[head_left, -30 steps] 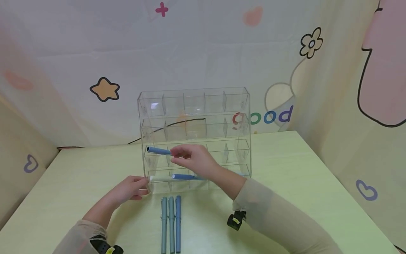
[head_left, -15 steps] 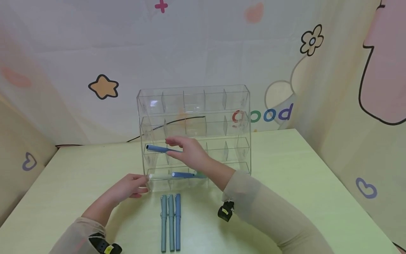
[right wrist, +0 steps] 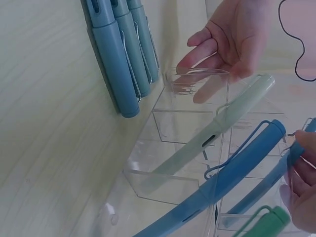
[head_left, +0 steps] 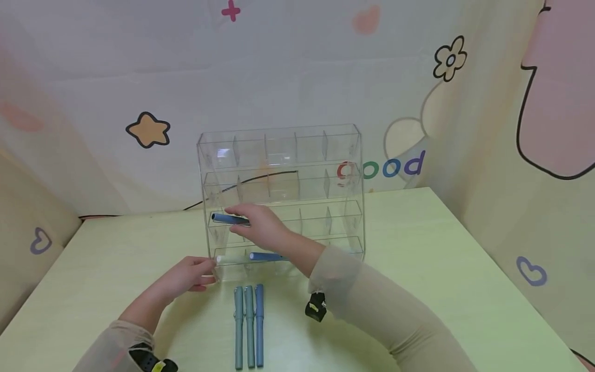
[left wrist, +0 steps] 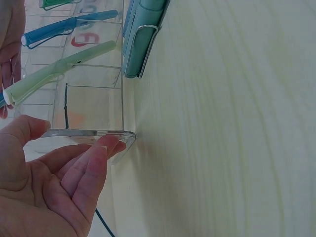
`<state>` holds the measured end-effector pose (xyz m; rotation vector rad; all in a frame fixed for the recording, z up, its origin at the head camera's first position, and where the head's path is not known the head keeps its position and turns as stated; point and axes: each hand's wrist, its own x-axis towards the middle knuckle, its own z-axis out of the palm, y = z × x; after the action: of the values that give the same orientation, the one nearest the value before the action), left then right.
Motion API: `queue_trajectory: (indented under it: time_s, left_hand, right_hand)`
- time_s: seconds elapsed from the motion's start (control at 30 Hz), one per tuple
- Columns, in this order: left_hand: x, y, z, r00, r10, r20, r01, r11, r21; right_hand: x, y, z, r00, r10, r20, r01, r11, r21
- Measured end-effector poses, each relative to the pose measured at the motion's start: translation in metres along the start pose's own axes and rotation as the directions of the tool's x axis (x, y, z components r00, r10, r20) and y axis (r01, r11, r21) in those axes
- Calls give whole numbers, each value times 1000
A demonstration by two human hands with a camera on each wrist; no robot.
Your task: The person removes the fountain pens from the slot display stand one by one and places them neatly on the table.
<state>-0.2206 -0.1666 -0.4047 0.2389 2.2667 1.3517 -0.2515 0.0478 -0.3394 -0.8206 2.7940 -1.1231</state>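
A clear acrylic rack (head_left: 281,129) with stepped rows of compartments stands on the table. My left hand (head_left: 186,276) grips its lower left side panel, thumb on one face and fingers on the other. At the left of the second row from the bottom, my right hand (head_left: 262,225) holds a blue pen (head_left: 223,219) near its cap; the pen's far part is hidden by the hand. In the bottom row lean a pale green pen (left wrist: 34,86), another blue pen (right wrist: 247,155) and a green pen (right wrist: 266,224), which is hidden behind the right arm in the head view.
Three capped pens lie side by side in front of the rack: two grey-green pens (head_left: 238,328) and a blue pen (head_left: 260,328). A printed cloth (head_left: 297,93) hangs behind the light wood table (head_left: 441,289).
My right hand has shifted left along the blue pen, its fingers first loosening and then coming around the cap end. My left hand stays on the rack's side.
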Motion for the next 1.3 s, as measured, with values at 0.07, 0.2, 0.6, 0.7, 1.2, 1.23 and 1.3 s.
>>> queue_trajectory:
  time_s: [0.07,0.2,0.6,0.7,1.2,1.23,1.3]
  left_hand:
    - [0,0,0,1000,-3,-3,3,1000,2]
    - [0,0,0,1000,-10,-7,10,1000,8]
    - [-3,1,1,1000,4,2,-4,1000,7]
    - [-3,2,0,1000,7,2,-7,1000,8]
    - [-2,3,-3,1000,7,2,-7,1000,5]
    - [-2,2,-3,1000,6,0,-6,1000,3]
    - [-2,1,-3,1000,6,0,-6,1000,-2]
  right_hand:
    - [0,-1,1,1000,3,-9,-3,1000,-14]
    - [0,-3,2,1000,7,-30,-9,998,-55]
    - [-4,-1,-5,990,-55,-133,41,993,-109]
    - [-8,-1,-10,980,-96,-176,75,990,-119]
    - [-26,5,-32,846,-343,-408,299,939,-169]
    - [-28,7,-33,838,-347,-421,311,938,-155]
    - [-30,9,-35,825,-354,-440,330,934,-135]
